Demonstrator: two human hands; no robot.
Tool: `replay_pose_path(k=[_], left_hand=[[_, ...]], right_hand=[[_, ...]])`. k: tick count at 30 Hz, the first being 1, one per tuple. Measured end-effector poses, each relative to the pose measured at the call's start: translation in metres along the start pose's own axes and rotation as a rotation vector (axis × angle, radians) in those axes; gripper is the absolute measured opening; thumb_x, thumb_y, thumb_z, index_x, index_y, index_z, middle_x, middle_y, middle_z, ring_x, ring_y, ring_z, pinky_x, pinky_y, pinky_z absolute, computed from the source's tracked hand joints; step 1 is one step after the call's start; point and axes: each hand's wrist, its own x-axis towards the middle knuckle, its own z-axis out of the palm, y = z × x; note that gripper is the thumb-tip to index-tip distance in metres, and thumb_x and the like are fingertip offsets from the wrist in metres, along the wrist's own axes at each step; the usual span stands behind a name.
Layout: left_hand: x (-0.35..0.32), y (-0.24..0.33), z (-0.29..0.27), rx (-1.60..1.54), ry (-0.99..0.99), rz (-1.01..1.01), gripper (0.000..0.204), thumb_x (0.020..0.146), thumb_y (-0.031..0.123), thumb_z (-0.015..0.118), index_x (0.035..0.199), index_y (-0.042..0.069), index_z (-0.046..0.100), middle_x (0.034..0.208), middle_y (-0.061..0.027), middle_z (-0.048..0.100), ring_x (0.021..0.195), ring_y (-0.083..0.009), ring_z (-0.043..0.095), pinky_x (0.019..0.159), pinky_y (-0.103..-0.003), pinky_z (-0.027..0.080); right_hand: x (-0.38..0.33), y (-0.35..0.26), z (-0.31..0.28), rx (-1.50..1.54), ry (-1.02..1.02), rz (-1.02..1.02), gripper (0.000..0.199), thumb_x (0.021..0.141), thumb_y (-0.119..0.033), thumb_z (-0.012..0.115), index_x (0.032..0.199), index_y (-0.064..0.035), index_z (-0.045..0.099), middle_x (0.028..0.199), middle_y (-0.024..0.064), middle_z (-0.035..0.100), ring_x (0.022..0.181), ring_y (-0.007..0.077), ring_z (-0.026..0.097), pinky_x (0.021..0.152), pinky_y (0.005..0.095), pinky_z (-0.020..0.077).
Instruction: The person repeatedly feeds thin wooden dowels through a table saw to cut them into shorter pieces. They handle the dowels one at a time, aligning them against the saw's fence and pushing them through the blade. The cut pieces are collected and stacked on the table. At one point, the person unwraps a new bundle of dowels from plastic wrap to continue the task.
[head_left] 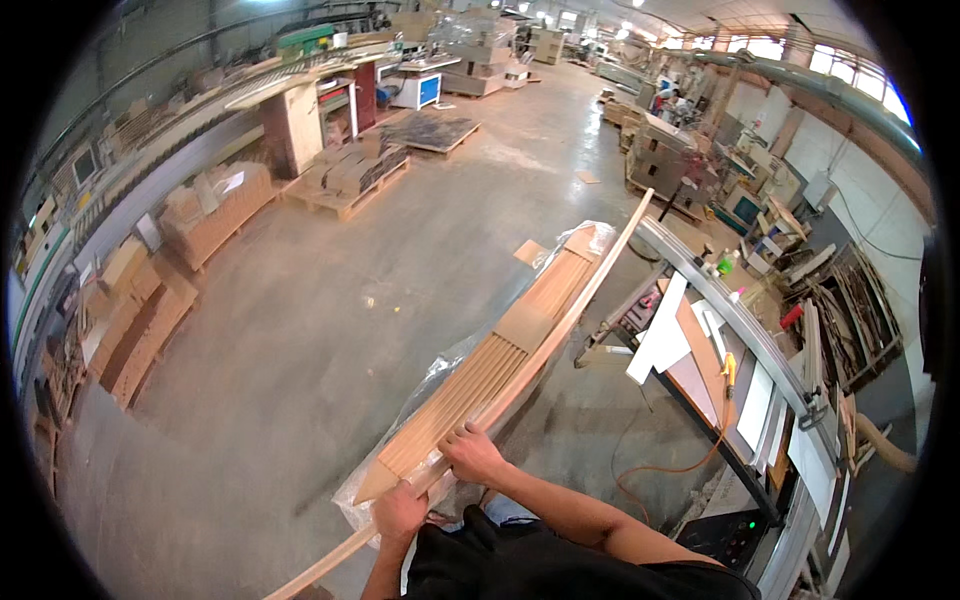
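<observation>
the left hand (399, 512) and right hand (472, 455) each have their grip clamped on one long wooden strip (560, 325), apparently lifting it off the plastic-wrapped stack of slats (490, 375) just beside it. its long axis runs from the person's waist up and rightward toward the panel saw (740, 330).

Black short-sleeved shirt, bare forearms, no gloves on either grip.
</observation>
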Motion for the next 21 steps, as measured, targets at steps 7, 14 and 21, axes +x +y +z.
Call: replay_pose_path(k=[7, 14, 21], left_hand=[[-0.034, -0.004, 0.050, -0.046, -0.140, 0.149, 0.037, 0.076, 0.046, 0.075, 0.079, 0.010, 0.066, 0.071, -0.0168, 0.069, 0.073, -0.0410, 0.069, 0.070, -0.051, 0.052], [-0.053, -0.016, 0.069, -0.128, -0.326, 0.242, 0.030, 0.069, 0.032, 0.078, 0.066, 0.007, 0.062, 0.064, -0.0181, 0.064, 0.067, -0.0388, 0.066, 0.064, -0.046, 0.054], [-0.051, 0.130, 0.118, -0.057, -0.368, 0.665, 0.028, 0.078, 0.031, 0.076, 0.091, 0.009, 0.066, 0.079, -0.0201, 0.069, 0.076, -0.0439, 0.068, 0.069, -0.053, 0.053]], right_hand=[[-0.111, 0.072, -0.047, -0.173, 0.056, 0.131, 0.021, 0.070, -0.021, 0.071, 0.088, -0.0126, 0.065, 0.087, 0.0053, 0.064, 0.097, 0.0259, 0.061, 0.092, 0.0424, 0.0435], [-0.255, 0.164, -0.138, -0.306, 0.050, 0.470, 0.022, 0.068, -0.021, 0.075, 0.086, -0.0116, 0.065, 0.090, 0.0066, 0.062, 0.099, 0.0248, 0.059, 0.102, 0.0434, 0.0409], [-0.397, 0.177, -0.163, -0.246, 0.226, 0.675, 0.018, 0.064, -0.020, 0.075, 0.075, -0.0119, 0.063, 0.082, 0.0051, 0.060, 0.091, 0.0246, 0.060, 0.094, 0.0420, 0.0425]])
